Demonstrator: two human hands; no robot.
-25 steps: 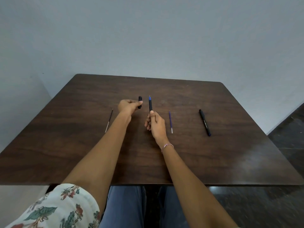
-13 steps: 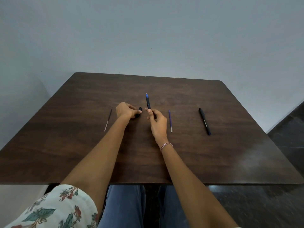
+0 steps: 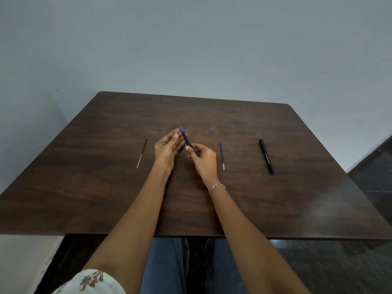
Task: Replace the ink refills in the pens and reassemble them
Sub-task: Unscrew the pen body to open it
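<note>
Right hand [image 3: 202, 159] pinched on upright-tilted pen [image 3: 186, 139], left hand [image 3: 166, 148] half-open alongside, perhaps cupping its cap

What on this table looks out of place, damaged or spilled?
Nothing stands out. Two thin loose refills, a dark one on the left and a blue one on the right, lie flat on the brown wooden table, as does a capped black pen. No ink marks visible. Both hands work an uncapped black blue-tipped pen.

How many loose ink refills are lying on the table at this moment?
2. A thin dark refill lies left of the left hand; a thin blue refill lies right of the right hand. None appears hidden.
</note>
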